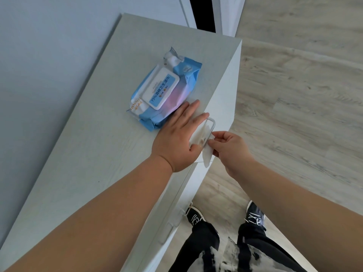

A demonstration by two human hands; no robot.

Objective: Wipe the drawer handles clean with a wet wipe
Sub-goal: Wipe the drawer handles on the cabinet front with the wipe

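Observation:
A white wet wipe (200, 134) is draped through the white loop handle (211, 125) of the top drawer, at the front edge of a pale grey dresser (88, 154). My left hand (176, 140) lies flat on the dresser top with straight fingers reaching over the edge and touching the wipe near the handle. My right hand (229, 150) pinches the lower end of the wipe between thumb and fingers, just right of the handle. A second drawer handle (183, 213) shows lower down the dresser front.
A blue and pink pack of wet wipes (165, 91) with a closed white lid lies on the dresser top, just beyond my left hand. A grey wall runs along the left. Wood-look floor lies to the right, with my legs and black shoes (253, 214) below.

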